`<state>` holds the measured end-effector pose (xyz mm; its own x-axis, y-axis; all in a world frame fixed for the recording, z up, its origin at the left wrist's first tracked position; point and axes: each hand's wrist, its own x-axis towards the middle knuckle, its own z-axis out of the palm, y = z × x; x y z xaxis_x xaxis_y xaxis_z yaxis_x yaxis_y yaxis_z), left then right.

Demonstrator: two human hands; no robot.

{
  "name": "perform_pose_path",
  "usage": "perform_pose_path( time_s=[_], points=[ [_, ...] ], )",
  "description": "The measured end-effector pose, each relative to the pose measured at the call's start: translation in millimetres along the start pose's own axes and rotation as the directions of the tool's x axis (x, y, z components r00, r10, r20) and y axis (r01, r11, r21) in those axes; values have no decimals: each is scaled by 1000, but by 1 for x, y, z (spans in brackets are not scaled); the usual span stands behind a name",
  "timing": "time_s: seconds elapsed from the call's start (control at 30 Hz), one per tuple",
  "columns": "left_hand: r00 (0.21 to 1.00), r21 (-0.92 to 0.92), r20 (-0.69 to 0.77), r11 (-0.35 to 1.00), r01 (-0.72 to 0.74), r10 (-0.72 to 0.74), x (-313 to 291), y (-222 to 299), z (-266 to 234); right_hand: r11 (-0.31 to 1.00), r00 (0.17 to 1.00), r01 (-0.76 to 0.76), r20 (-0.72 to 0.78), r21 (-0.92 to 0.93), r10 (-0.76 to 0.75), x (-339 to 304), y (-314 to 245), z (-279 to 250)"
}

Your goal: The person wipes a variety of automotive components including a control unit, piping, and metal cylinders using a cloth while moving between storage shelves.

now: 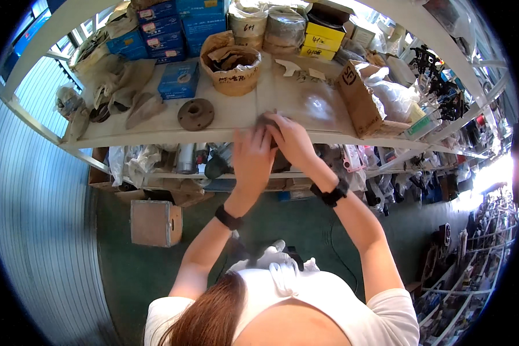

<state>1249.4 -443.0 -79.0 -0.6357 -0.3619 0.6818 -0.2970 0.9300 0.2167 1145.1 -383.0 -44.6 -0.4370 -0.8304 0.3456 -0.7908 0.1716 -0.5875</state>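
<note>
Both my hands meet at the front edge of the upper shelf. My right hand [296, 143] has its fingers bent over a dark brown part [265, 120], mostly hidden by the hands, so its full shape does not show. Close against it, my left hand [251, 157] points forward, its fingers smeared by motion; whether they grip the part I cannot tell. To the left of the hands, a round brown metal flange [196, 115] with a raised hub lies flat on the shelf. Behind stands an open-topped, paper-wrapped bundle [234, 81] beside a small blue box [179, 80].
Stacked blue boxes [158, 32], wrapped rolls [284, 29] and yellow boxes [322, 42] line the shelf's back. An open cardboard box [360, 104] holding plastic bags stands at right. Bagged parts fill the lower shelf [213, 175]. A wooden box [155, 223] sits on the floor.
</note>
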Motion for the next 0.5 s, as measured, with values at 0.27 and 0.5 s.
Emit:
perform_pose_path(
  time_s=[0.27,0.5],
  points=[
    [986,-175,163,985,-9,38,-43,32,10,987,978,-71,-186,147,98,-72,13,-4],
    [943,-535,289,845,16,165,-51,75,33,970,943,-173,-255,168,213,-121,42,-33]
  ],
)
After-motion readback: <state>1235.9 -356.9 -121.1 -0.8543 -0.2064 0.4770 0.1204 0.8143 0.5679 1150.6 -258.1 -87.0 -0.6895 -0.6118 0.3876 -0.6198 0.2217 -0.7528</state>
